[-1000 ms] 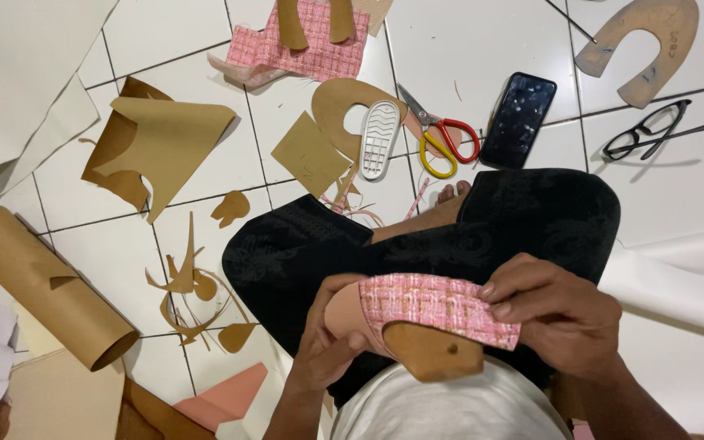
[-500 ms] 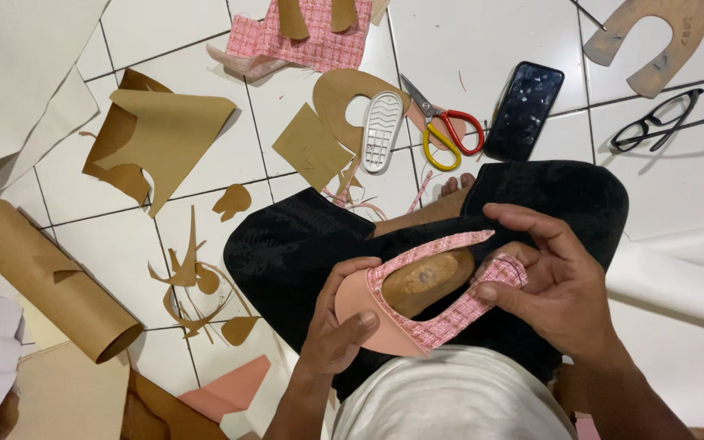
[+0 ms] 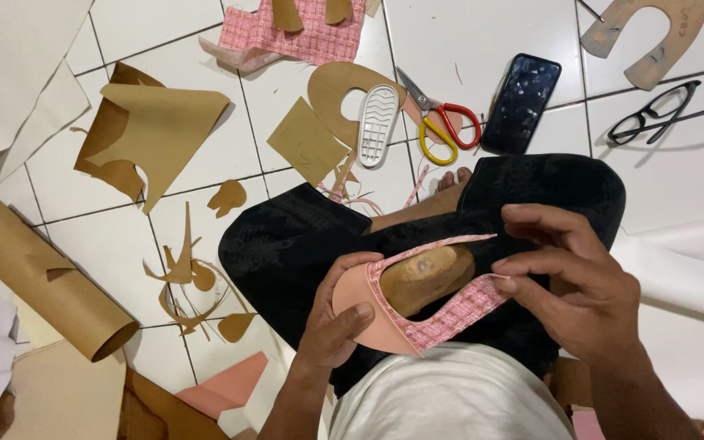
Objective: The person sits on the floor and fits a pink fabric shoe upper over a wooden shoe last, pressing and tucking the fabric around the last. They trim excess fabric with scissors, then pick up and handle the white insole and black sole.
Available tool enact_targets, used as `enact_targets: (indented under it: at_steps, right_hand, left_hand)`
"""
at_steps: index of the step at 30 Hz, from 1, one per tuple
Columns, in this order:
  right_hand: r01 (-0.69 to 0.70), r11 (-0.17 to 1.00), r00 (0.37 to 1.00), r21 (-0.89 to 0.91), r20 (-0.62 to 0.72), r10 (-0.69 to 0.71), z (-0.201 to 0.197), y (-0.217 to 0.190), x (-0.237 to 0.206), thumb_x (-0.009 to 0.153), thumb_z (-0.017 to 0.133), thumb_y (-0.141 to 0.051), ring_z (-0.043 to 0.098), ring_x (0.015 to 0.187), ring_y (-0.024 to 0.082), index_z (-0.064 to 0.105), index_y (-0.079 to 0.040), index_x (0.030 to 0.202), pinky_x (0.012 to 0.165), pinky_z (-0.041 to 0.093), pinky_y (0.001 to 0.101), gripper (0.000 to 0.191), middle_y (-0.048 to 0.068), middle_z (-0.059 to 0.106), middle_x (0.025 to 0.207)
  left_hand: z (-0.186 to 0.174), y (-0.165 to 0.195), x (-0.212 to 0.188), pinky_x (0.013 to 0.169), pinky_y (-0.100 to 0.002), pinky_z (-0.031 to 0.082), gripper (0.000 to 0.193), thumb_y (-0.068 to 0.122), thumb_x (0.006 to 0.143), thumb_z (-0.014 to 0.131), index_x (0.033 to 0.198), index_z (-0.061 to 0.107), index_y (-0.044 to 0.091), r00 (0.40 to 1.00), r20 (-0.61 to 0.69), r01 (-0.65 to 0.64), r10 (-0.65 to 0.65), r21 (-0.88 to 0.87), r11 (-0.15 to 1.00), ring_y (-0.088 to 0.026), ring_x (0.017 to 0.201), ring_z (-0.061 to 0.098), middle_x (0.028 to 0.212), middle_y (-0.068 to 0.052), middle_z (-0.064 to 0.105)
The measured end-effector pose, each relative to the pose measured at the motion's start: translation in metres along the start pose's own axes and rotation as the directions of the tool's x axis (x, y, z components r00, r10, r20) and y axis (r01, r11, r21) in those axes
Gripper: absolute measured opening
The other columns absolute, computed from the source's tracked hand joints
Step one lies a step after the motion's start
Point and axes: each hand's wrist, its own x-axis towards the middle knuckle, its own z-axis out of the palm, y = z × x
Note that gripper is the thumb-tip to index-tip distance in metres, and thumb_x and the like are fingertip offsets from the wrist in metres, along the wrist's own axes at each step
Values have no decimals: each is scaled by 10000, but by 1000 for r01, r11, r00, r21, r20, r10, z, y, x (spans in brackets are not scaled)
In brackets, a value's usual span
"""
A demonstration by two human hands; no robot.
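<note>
White glazed floor tiles (image 3: pixel 482 49) with dark grout lines carry the whole spread; the person sits on them in black trousers (image 3: pixel 287 244), looking down into the lap. Left hand (image 3: pixel 332 322) cups the rounded end of a pink woven-fabric shoe upper with a peach lining (image 3: pixel 442 314), thumb pressed on the lining, fingers curled underneath and closed on it. Right hand (image 3: pixel 580 285) pinches the other end of the same upper between thumb and forefinger, remaining fingers loosely bent above. Inside the upper sits a tan wooden shoe last (image 3: pixel 433 273), its top showing through the opening. The piece is held over the lap, just above the trousers, near the bottom edge of the floor in view. Toward the top edge: a pink woven fabric offcut (image 3: pixel 295 37) with tan paper shapes lying on it. Below it a small white ribbed rubber sole (image 3: pixel 376 126) rests on a tan horseshoe-shaped paper pattern (image 3: pixel 336 85), just beside scissors with red and yellow handles (image 3: pixel 442 126). A black smartphone (image 3: pixel 521 102) lies next to the scissors; black-framed spectacles (image 3: pixel 653 114) sit near the right edge, under a second tan curved pattern (image 3: pixel 653 37). At the left edge lies a brown paper roll (image 3: pixel 42 277), with a cut tan sheet (image 3: pixel 156 130) and thin paper trimmings (image 3: pixel 193 277) between it and the trousers.
</note>
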Motion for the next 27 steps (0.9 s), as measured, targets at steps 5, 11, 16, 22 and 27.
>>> enact_targets:
  at_steps: [5, 11, 16, 22, 27]
  right_hand:
    - [-26, 949, 1000, 316, 20, 20, 1, 10, 4, 861, 753, 61, 635, 1334, 304, 729, 7, 1025, 1157, 533, 404, 174, 259, 622, 1415]
    - [-85, 904, 995, 420, -11, 99, 11, 22, -5, 884, 741, 97, 753, 1064, 291, 714, 75, 1051, 901, 652, 360, 171, 252, 743, 1095]
    - [-108, 914, 986, 392, -76, 149, 12, 27, -9, 839, 755, 102, 764, 988, 268, 673, 79, 1184, 848, 657, 340, 355, 234, 747, 1022]
    - [-73, 908, 993, 412, -59, 106, 11, 27, -6, 846, 759, 109, 747, 907, 231, 719, 80, 1055, 721, 637, 294, 214, 224, 748, 1010]
    - [-48, 931, 998, 361, -19, 59, 9, 26, -4, 825, 771, 77, 697, 794, 184, 719, 92, 1075, 649, 581, 253, 255, 173, 732, 923]
  left_hand:
    - [3, 2, 0, 1072, -360, 507, 715, 203, 865, 795, 1445, 458, -43, 999, 36, 17, -17, -10, 1000, -201, 1208, 626, 1292, -158, 635]
    - [4, 4, 0, 1086, -368, 500, 720, 209, 860, 780, 1446, 457, -57, 999, 46, 18, -19, 20, 1000, -213, 1216, 628, 1301, -174, 634]
    - [4, 7, 2, 1075, -375, 501, 728, 216, 864, 767, 1458, 450, -62, 997, 66, 33, -34, 21, 999, -221, 1203, 631, 1295, -188, 637]
    - [6, 8, 3, 1077, -384, 510, 743, 256, 852, 781, 1437, 465, -76, 997, 69, 41, -42, 19, 999, -235, 1210, 638, 1299, -202, 637]
    - [7, 9, 5, 1041, -385, 522, 761, 279, 844, 796, 1433, 468, -76, 994, 73, 74, -76, 24, 997, -230, 1185, 640, 1278, -191, 634]
